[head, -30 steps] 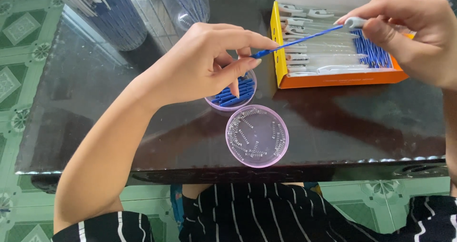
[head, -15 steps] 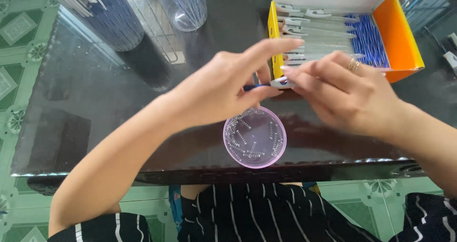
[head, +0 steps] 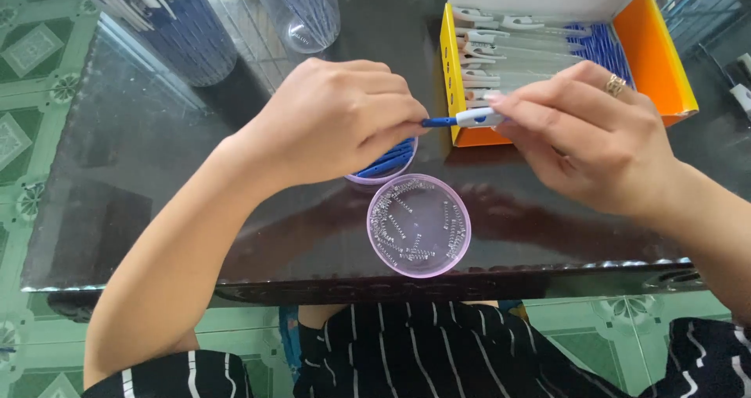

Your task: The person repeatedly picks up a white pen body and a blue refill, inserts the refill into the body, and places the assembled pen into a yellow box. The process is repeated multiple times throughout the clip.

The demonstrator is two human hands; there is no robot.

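- Left hand (head: 332, 120): fingers (head: 391, 116) pinched shut on the blue end of a pen part (head: 465, 118), held level above the tabletop (head: 156, 179); palm down, hiding the grip itself
- Right hand (head: 587, 140): fingers (head: 532, 104) closed around the white end of the same pen part; a ring on one finger; the two hands almost touching across the piece
- Pen part: slim, blue rod entering a white sleeve; in the air, just above and beyond the near dish
- Small lilac dish (head: 381, 169), half hidden under the left hand: holds loose blue rods
- Round lilac dish (head: 418, 226), near the tabletop edge: holds many tiny springs
- Orange and yellow box (head: 657, 61), behind the right hand: rows of white and blue pen pieces
- Clear cups (head: 301, 10), far left: filled with blue pieces
- Risk: the rod looks thin; skewed pressure could bend it or pop it free, perhaps into the spring dish; a dropped wrist could tip that dish off the edge
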